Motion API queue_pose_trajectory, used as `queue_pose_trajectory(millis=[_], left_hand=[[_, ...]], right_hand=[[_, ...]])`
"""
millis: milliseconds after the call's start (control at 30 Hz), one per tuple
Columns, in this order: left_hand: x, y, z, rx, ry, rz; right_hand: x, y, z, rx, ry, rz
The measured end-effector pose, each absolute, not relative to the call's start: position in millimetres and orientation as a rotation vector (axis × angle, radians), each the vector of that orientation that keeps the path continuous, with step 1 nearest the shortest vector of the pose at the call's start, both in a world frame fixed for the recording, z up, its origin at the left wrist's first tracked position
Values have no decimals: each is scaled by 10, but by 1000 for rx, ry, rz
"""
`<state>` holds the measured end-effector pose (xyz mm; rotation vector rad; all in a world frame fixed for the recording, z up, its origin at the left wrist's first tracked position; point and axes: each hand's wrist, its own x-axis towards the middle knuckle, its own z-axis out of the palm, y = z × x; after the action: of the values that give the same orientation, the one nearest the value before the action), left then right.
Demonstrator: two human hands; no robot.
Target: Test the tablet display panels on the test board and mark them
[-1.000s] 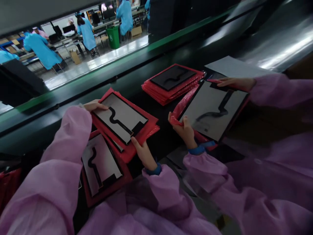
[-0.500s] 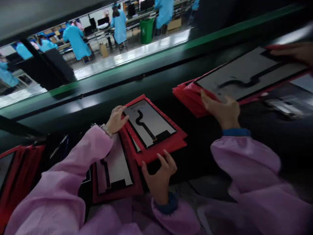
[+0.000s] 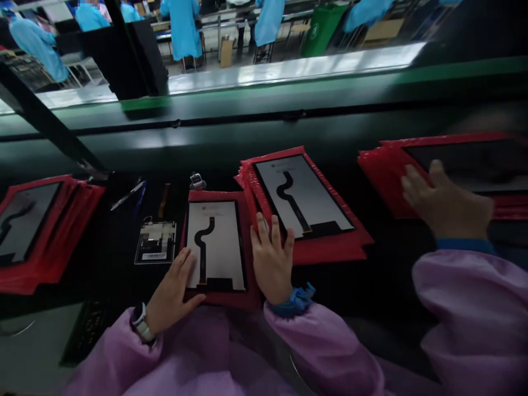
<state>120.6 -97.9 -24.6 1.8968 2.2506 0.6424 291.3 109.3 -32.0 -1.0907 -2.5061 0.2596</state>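
A display panel (image 3: 225,234) with a pale back and a curved black ribbon cable lies on a red sleeve in front of me. At its lower left edge rests my left hand (image 3: 171,294), thumb and fingers apart. Fingers outstretched, my right hand (image 3: 272,261) lies between this panel and a pile of red sleeves (image 3: 325,250). Another display panel (image 3: 311,198) with the same kind of cable tops that pile, tilted clockwise. Whether my right fingertips press on the sleeves or only hover, I cannot tell.
A circuit board in a frame (image 3: 155,242), pens (image 3: 127,196) and a watch-like device (image 3: 198,181) lie to the left. Red sleeves with a panel (image 3: 27,225) are at far left. A co-worker's hand (image 3: 449,203) is over another pile at right. A green ledge (image 3: 247,129) runs behind.
My left hand has gone from the upper left of the pile to the nearer panel. My right hand has left the pile's front edge for its left side. The view has turned left.
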Motion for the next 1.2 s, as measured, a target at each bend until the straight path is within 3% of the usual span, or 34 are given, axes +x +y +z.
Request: queue_pose_trajectory(millis=[233,400,633,767,967,1200], left_hand=[[1339,-956,-344,1857,2371,728],[1376,-940,-359,1844,2392,765],[1375,-999,-276,1760,2324,1013],[920,-980,-90,1705,2499,1147],[-268,-595,120,1236,2984,735],[-782,-317,75,1095,2969,973]], right_hand=[[2945,1171,-269,-1119,-2355,374],[3047,940,-149,-1064,-2494,252],[3051,413,-484,-976,-2690,462],[2948,458,-593,-926,-2698,463],[2823,658,-594,-823,-2663,586],[2885,691,-503,-805,-2220,739]])
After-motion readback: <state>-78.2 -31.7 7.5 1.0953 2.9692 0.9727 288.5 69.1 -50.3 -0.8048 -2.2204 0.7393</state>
